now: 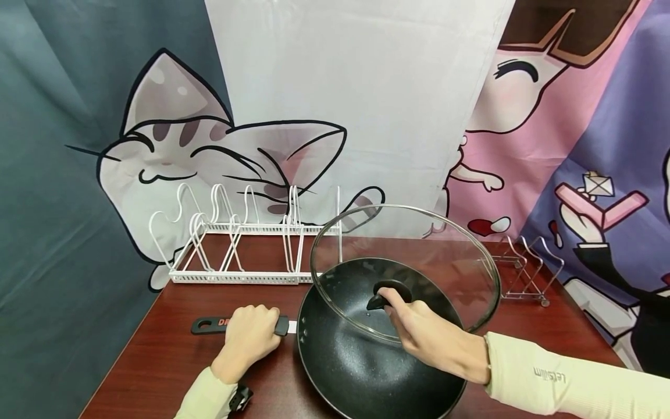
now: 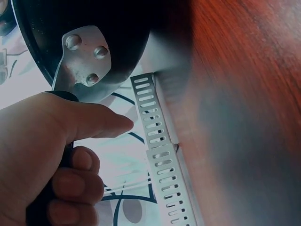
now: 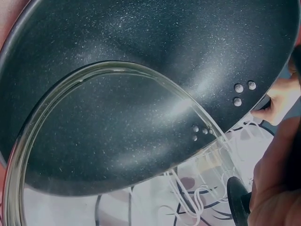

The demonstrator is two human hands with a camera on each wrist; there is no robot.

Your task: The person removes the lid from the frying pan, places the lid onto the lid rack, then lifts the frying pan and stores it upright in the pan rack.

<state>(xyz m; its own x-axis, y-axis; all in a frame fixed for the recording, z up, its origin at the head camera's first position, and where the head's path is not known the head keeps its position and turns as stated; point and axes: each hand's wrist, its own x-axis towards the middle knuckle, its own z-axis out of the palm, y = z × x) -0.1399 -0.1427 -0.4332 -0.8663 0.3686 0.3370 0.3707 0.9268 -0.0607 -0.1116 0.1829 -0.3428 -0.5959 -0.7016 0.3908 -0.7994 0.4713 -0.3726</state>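
My left hand point(image 1: 252, 334) grips the long black handle point(image 1: 206, 326) of a black wok point(image 1: 366, 372). In the left wrist view, the fingers curl round the handle just behind its riveted metal bracket point(image 2: 87, 59), with the thumb pointing forward. Over the far right part of the wok, a clear glass lid point(image 1: 439, 250) with a metal rim is held up at a tilt. My right hand point(image 1: 424, 326) holds this lid by its black knob point(image 1: 395, 288). Through the glass, the wok's dark speckled inside point(image 3: 117, 122) shows in the right wrist view.
A white wire rack point(image 1: 235, 278) with upright loops stands behind the wok at the left. Another, smaller wire rack point(image 1: 528, 291) is at the far right of the brown table point(image 1: 141, 366). A cartoon-printed cloth point(image 1: 366, 87) hangs behind the table.
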